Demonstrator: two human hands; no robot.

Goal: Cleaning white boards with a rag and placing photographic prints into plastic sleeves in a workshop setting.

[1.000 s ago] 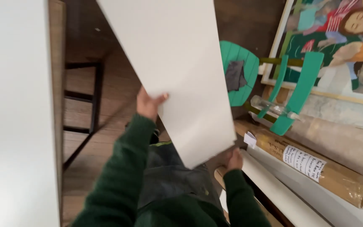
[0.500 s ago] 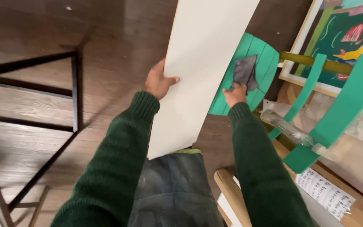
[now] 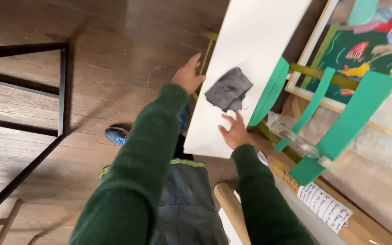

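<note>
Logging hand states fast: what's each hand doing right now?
Left hand: at the left edge of the white board; grip cannot be told.
Right hand: open, fingers spread over the board, just below the grey cloth.
</note>
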